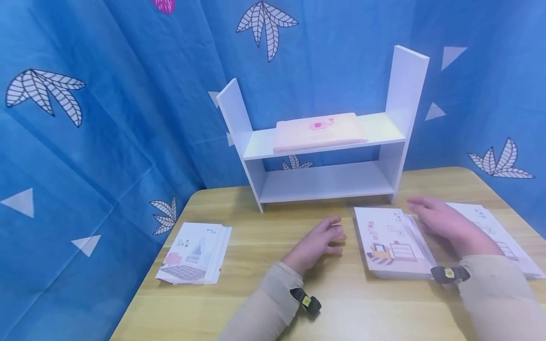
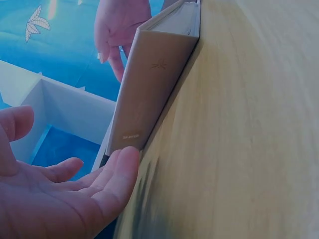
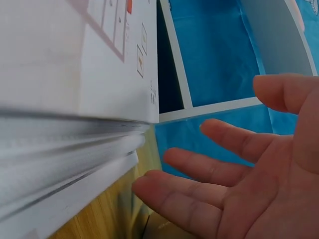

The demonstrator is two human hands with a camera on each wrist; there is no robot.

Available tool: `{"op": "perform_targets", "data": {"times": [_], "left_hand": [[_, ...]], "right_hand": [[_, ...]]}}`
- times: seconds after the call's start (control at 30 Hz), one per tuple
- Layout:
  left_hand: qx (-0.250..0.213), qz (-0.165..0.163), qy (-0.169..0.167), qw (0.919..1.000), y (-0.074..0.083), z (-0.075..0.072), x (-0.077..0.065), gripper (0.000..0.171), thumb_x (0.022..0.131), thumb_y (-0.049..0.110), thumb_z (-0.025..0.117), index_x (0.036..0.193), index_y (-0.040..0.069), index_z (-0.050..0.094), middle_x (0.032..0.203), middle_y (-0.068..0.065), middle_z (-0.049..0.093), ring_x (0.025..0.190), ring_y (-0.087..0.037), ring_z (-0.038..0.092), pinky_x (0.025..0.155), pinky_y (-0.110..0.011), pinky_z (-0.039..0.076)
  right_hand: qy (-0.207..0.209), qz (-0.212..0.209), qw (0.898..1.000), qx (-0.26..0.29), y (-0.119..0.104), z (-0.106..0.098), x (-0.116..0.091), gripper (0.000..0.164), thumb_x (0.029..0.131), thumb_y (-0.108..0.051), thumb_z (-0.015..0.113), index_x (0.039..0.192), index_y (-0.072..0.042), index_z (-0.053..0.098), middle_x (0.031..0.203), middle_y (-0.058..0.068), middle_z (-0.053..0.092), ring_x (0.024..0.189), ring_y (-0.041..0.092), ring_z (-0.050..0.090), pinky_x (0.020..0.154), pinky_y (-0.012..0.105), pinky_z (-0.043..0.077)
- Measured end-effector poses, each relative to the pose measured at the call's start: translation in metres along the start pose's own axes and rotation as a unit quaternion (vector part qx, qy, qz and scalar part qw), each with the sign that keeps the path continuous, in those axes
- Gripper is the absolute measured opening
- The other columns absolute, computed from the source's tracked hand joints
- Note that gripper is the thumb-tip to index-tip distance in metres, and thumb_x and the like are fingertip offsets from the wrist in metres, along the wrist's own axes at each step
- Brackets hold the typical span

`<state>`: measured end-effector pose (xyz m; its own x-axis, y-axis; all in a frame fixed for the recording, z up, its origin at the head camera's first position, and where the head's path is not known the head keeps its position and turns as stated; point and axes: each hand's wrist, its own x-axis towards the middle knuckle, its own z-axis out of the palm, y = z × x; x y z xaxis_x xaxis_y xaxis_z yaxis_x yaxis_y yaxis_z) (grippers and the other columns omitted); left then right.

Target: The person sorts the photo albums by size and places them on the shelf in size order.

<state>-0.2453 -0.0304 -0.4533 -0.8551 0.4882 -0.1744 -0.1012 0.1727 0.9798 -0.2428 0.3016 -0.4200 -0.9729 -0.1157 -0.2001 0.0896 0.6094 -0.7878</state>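
Observation:
My left hand (image 1: pixel 316 242) is over the table, left of a thick white book (image 1: pixel 388 244) with a furniture drawing on its cover. Its fingers are loosely spread and hold nothing; in the left wrist view the fingertips appear close to the book's brownish spine (image 2: pixel 152 74), and I cannot tell whether they touch. My right hand (image 1: pixel 448 222) hovers between that book and more white books (image 1: pixel 479 215) at the right. In the right wrist view its fingers (image 3: pixel 199 172) are extended and apart from the layered page edges (image 3: pixel 65 154).
A white two-tier shelf (image 1: pixel 328 182) stands at the table's back, with a pale pink item (image 1: pixel 320 132) bearing an elephant on its upper board. White booklets (image 1: pixel 192 253) lie fanned at the left. A patterned blue curtain (image 1: pixel 141 142) surrounds the wooden table (image 1: pixel 256 237).

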Motion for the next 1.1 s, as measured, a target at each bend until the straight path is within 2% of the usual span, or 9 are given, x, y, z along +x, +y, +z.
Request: {"op": "perform_targets", "data": {"times": [0.2, 0.37, 0.5, 0.73, 1.1], "left_hand": [[-0.013, -0.005, -0.013, 0.9998, -0.003, 0.002, -0.001, 0.060, 0.101, 0.044, 0.058, 0.153, 0.019, 0.042, 0.136, -0.013, 0.061, 0.109, -0.026, 0.068, 0.095, -0.038, 0.054], [-0.027, -0.011, -0.033, 0.9990, -0.004, 0.007, 0.000, 0.057, 0.103, 0.038, 0.056, 0.153, 0.016, 0.041, 0.131, -0.014, 0.064, 0.104, -0.027, 0.069, 0.088, -0.038, 0.058], [-0.034, -0.017, -0.033, 0.9987, -0.003, 0.009, -0.002, 0.055, 0.103, 0.038, 0.057, 0.152, 0.017, 0.044, 0.129, -0.013, 0.066, 0.103, -0.027, 0.070, 0.086, -0.037, 0.058], [-0.034, -0.023, -0.046, 0.9981, -0.005, 0.010, -0.005, 0.059, 0.103, 0.039, 0.057, 0.153, 0.013, 0.042, 0.131, -0.014, 0.063, 0.104, -0.027, 0.069, 0.089, -0.037, 0.057], [-0.052, -0.028, -0.078, 0.9952, -0.011, 0.017, -0.003, 0.063, 0.105, 0.038, 0.054, 0.155, 0.003, 0.036, 0.141, -0.017, 0.056, 0.110, -0.028, 0.067, 0.083, -0.040, 0.060]], "right_hand": [[-0.007, -0.018, 1.000, -0.025, -0.001, 0.005, -0.002, 0.080, 0.106, -0.056, 0.036, 0.156, 0.006, 0.025, 0.155, 0.038, 0.023, 0.140, 0.062, 0.015, 0.105, 0.077, 0.019], [-0.010, -0.027, 0.999, -0.026, 0.001, 0.007, -0.003, 0.079, 0.106, -0.055, 0.036, 0.155, 0.007, 0.026, 0.154, 0.038, 0.025, 0.140, 0.061, 0.018, 0.105, 0.076, 0.021], [-0.006, -0.034, 0.999, -0.029, 0.002, 0.008, -0.002, 0.078, 0.107, -0.053, 0.037, 0.154, 0.008, 0.028, 0.153, 0.039, 0.027, 0.139, 0.061, 0.019, 0.104, 0.076, 0.022], [-0.002, -0.043, 0.998, -0.043, 0.001, 0.011, -0.001, 0.077, 0.107, -0.053, 0.037, 0.153, 0.007, 0.031, 0.154, 0.038, 0.027, 0.140, 0.061, 0.018, 0.105, 0.076, 0.020], [0.007, -0.049, 0.997, -0.056, -0.002, 0.014, -0.004, 0.073, 0.107, -0.051, 0.038, 0.151, 0.008, 0.035, 0.152, 0.038, 0.030, 0.139, 0.061, 0.021, 0.105, 0.075, 0.022]]}}
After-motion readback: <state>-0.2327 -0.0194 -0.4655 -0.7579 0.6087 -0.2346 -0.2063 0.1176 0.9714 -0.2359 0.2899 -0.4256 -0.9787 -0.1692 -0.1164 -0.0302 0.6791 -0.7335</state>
